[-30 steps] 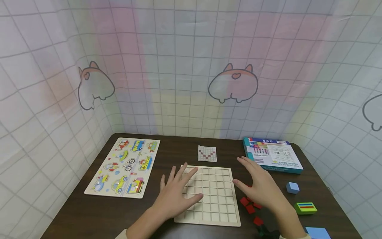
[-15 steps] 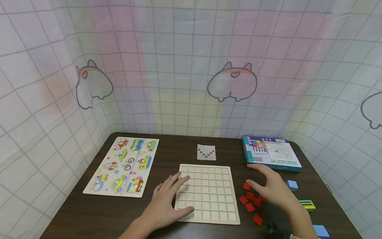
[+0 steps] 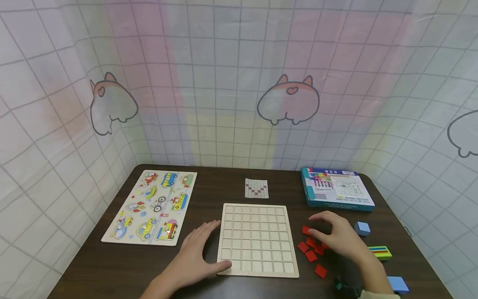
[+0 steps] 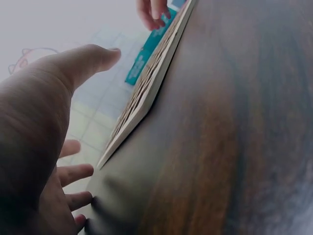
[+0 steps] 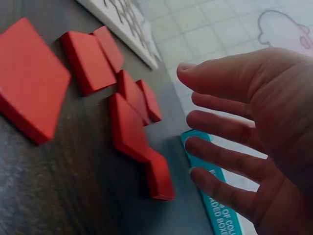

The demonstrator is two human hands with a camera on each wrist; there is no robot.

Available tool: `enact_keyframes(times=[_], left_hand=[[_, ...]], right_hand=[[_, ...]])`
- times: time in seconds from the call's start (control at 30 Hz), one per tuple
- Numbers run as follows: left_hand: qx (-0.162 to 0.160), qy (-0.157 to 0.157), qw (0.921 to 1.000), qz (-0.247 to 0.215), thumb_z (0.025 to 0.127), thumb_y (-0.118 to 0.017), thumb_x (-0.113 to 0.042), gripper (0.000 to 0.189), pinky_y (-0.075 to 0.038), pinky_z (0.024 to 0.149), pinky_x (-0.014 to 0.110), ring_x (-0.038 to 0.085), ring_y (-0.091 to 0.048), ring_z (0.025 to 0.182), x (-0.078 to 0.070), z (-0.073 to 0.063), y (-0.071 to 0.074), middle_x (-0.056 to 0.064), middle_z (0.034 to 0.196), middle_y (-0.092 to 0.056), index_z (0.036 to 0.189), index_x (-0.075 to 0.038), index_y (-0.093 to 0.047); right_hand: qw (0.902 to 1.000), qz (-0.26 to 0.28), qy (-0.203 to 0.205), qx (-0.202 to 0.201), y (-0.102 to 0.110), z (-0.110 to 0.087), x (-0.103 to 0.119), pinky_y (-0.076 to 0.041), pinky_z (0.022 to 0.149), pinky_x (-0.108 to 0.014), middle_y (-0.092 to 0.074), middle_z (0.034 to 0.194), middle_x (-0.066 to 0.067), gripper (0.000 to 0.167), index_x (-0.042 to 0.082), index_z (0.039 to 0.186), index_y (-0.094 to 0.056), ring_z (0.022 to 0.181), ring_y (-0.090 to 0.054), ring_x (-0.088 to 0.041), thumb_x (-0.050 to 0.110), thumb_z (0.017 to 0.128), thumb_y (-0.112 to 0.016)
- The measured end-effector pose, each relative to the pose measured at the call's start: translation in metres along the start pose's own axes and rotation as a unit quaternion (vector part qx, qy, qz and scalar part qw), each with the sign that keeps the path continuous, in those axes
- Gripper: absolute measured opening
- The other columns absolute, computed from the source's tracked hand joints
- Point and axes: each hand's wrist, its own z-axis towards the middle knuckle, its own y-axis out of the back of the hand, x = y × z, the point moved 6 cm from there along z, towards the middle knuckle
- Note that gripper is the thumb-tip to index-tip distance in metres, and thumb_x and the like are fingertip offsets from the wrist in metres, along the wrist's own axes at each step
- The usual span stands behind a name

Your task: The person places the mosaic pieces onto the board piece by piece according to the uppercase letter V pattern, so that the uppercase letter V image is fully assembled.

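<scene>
A square wooden grid board with shallow compartments lies flat in the middle of the table. My left hand is at its left edge in the head view, thumb over the near left corner, fingers spread and nothing held. Whether it touches the board I cannot tell. Several red square tiles lie loosely to the right of the board. Just above and beside them hovers my right hand, its fingers relaxed and apart. The right wrist view shows the red tiles on the table, separate from the fingers.
Behind the board lies a small pattern card. A vehicle puzzle board is at left, a flat teal box at back right. A blue cube, a striped green block and a blue block line the right side.
My left hand has moved left and toward me, from over the board to its left edge. The right hand has shifted right and nearer, and more red tiles show.
</scene>
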Motion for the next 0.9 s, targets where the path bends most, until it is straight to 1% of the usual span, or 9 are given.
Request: enact_keyframes(times=[0.2, 0.33, 0.53, 0.63, 0.9], left_hand=[[0.006, -0.009, 0.9999, 0.009, 0.073, -0.090, -0.079, 0.123, -0.020, 0.138, 0.070, 0.036, -0.028, 0.171, -0.001, -0.002, -0.003, -0.001, 0.175, -0.046, 0.171, -0.023, -0.042], [0.009, -0.019, 0.9996, 0.018, 0.071, -0.091, -0.080, 0.126, -0.018, 0.139, 0.068, 0.038, -0.027, 0.171, -0.001, -0.002, -0.005, 0.002, 0.174, -0.047, 0.171, -0.018, -0.043], [0.014, -0.032, 0.9988, 0.034, 0.069, -0.090, -0.083, 0.129, -0.017, 0.139, 0.068, 0.037, -0.026, 0.172, -0.001, -0.001, -0.007, 0.002, 0.175, -0.046, 0.171, -0.017, -0.043], [0.017, -0.041, 0.9982, 0.039, 0.069, -0.089, -0.084, 0.130, -0.017, 0.139, 0.068, 0.037, -0.025, 0.172, -0.001, -0.002, -0.008, 0.002, 0.177, -0.044, 0.171, -0.017, -0.044], [0.019, -0.050, 0.9975, 0.048, 0.071, -0.090, -0.081, 0.124, -0.018, 0.138, 0.071, 0.039, -0.023, 0.173, -0.001, -0.007, -0.008, 0.002, 0.179, -0.041, 0.169, -0.018, -0.047]], right_hand=[[0.9996, -0.010, -0.018, 0.019, -0.013, 0.005, -0.003, -0.060, 0.109, -0.062, -0.077, 0.127, 0.000, 0.037, 0.020, 0.127, -0.079, 0.121, -0.071, -0.025, 0.041, 0.098, -0.086], [0.9995, -0.016, -0.020, 0.016, -0.017, 0.006, -0.003, -0.061, 0.106, -0.059, -0.077, 0.121, 0.002, 0.034, 0.020, 0.124, -0.080, 0.116, -0.071, -0.022, 0.039, 0.097, -0.087], [0.9995, -0.027, -0.019, 0.005, -0.017, 0.006, -0.002, -0.062, 0.101, -0.057, -0.077, 0.116, 0.002, 0.030, 0.019, 0.120, -0.082, 0.110, -0.070, -0.021, 0.036, 0.096, -0.089], [0.9992, -0.029, -0.026, 0.004, -0.017, 0.006, -0.002, -0.062, 0.100, -0.054, -0.077, 0.114, 0.003, 0.029, 0.019, 0.119, -0.082, 0.107, -0.069, -0.020, 0.035, 0.096, -0.089], [0.9985, -0.040, -0.036, 0.003, -0.020, 0.007, 0.000, -0.061, 0.093, -0.047, -0.075, 0.108, 0.004, 0.025, 0.020, 0.113, -0.084, 0.100, -0.065, -0.017, 0.036, 0.095, -0.090]])
